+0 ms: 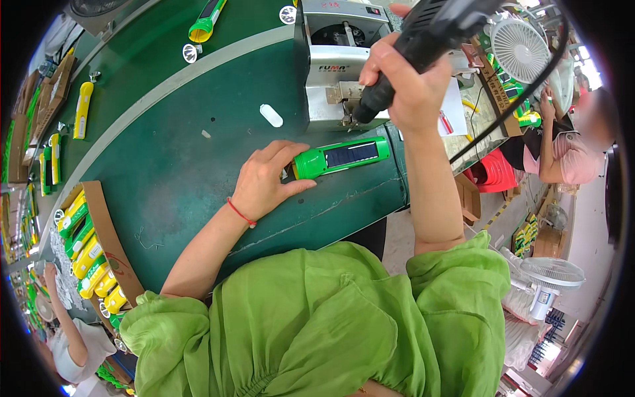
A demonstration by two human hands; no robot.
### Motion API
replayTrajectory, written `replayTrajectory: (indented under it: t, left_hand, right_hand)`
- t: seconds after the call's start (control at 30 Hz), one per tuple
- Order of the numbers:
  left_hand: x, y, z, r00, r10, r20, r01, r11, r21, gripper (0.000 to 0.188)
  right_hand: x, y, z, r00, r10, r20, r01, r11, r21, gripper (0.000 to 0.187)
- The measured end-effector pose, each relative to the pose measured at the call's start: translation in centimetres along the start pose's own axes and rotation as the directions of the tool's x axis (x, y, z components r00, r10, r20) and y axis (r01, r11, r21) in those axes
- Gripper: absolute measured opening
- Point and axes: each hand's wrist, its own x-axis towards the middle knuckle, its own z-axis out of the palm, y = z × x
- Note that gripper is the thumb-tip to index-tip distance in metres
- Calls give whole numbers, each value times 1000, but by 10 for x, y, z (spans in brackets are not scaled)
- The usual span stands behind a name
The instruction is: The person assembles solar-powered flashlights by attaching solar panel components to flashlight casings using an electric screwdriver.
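A green flashlight body (344,159) with a dark solar panel on its upper side lies across the green table near its front edge. Around its left end, where a yellow ring shows, my left hand (264,173) is closed with thumb and fingers. My right hand (411,83) grips a black corded power screwdriver (423,46), raised above the table's right side, its nose pointing down and left. Behind that nose stands a grey metal machine (344,66) with a small clamp-like fitting on its front. A white oval piece (270,116) rests on the tabletop.
A cardboard box (109,238) of green and yellow flashlights stands at the left. More flashlights (83,109) lie beyond the grey curved strip. The screwdriver's black cable (516,106) hangs at the right. Co-workers sit at right (575,155) and lower left (79,347). A red stool (496,172) is at the right.
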Motion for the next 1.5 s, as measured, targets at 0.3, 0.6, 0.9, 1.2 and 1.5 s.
replayTrajectory:
  t: [0.3, 0.6, 0.9, 1.2, 1.5]
  left_hand:
    - [5, 2, 6, 1000, -14, 5, 14, 999, -36, 51]
    - [4, 5, 9, 1000, -28, -13, 27, 999, -23, 52]
    - [2, 3, 14, 999, -49, -23, 48, 998, -38, 52]
    - [2, 3, 14, 998, 11, -60, -12, 1000, -12, 52]
    - [2, -1, 8, 996, 70, -51, -75, 990, -116, 51]
  right_hand:
    - [-37, -8, 19, 995, -79, -62, 81, 996, 24, 57]
    - [-51, 16, 32, 998, -60, -33, 57, 996, -66, 52]
    - [-60, 24, 43, 994, -64, -85, 57, 995, -85, 46]
    - [-66, 21, 50, 995, 1, -95, -14, 991, -135, 47]
    - [-52, -8, 18, 960, -229, -159, 215, 972, -98, 58]
